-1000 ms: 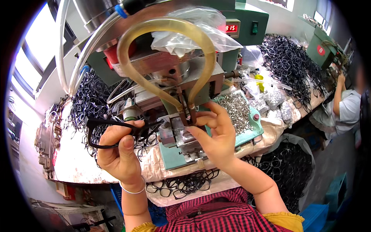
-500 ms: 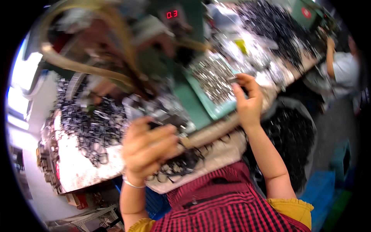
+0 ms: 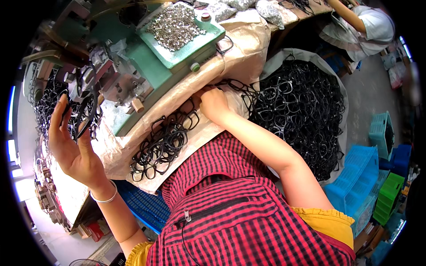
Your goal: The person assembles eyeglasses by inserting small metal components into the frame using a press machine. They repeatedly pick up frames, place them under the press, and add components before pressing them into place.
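A black plastic eyeglass frame (image 3: 92, 110) is grasped at nine o'clock by the left hand (image 3: 79, 155), while the right hand (image 3: 214, 105), its fingers' hold hidden, is placed near twelve amid tangled black frames (image 3: 175, 138).

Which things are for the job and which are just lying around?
Seem for the job:
black glasses frame, in left hand
loose black frames, by right hand
green-based machine
small metal pieces

Seem just lying about:
blue crate
green crate

Left hand (image 3: 77, 146) raised, right hand (image 3: 214, 105) (back uppermost) angled inward.
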{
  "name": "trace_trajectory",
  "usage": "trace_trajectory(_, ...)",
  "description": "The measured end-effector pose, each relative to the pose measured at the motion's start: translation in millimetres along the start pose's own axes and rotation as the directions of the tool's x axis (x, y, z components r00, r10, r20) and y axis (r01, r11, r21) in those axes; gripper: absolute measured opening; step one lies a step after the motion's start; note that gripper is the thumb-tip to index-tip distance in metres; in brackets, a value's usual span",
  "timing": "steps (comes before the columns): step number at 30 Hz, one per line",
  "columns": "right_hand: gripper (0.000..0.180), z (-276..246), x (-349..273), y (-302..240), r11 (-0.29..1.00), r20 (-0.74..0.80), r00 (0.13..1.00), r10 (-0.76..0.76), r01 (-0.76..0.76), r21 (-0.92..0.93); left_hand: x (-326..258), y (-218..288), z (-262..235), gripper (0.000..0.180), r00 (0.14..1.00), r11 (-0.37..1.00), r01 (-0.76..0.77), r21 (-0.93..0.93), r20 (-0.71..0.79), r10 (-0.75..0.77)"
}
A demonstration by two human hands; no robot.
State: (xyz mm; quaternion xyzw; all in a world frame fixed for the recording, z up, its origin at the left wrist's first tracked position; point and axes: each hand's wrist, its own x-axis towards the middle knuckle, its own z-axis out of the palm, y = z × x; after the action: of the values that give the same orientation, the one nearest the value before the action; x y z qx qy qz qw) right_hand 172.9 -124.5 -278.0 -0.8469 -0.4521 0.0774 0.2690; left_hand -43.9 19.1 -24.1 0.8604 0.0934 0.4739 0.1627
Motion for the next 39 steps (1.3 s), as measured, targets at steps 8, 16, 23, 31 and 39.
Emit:
trace_trajectory(8,0.032,21.7,0.3,4.9,0.951,-0.052,0.994,0.101,-0.081,0.299,-34.8,-13.5,-14.5,0.051,0.950,0.955,0.278,-0.102,-0.119,-0.289)
trace_trajectory(16,0.023,63.2,17.5,3.5,0.961,-0.174,0.952,0.253,-0.227,0.158,-47.1,-29.0,-24.4,0.044,0.842,0.885,0.459,-0.075,-0.279,-0.461)
trace_trajectory(23,0.034,49.2,27.5,-30.4,0.883,-0.074,0.900,0.430,-0.436,-0.172,-53.9,-57.7,-41.1,0.044,0.753,0.832,0.507,-0.225,-0.355,-0.554)
trace_trajectory(31,0.017,-26.5,-35.4,-27.6,0.647,0.123,0.933,0.338,-0.325,0.690,-86.9,-115.8,-123.5,0.021,0.611,0.744,0.644,-0.177,-0.466,-0.639)
trace_trajectory(39,0.010,-201.3,22.8,-82.5,0.713,-0.282,0.945,0.166,0.083,0.696,-42.0,-176.6,-112.5,0.026,0.919,0.473,0.101,0.875,0.100,-0.381)
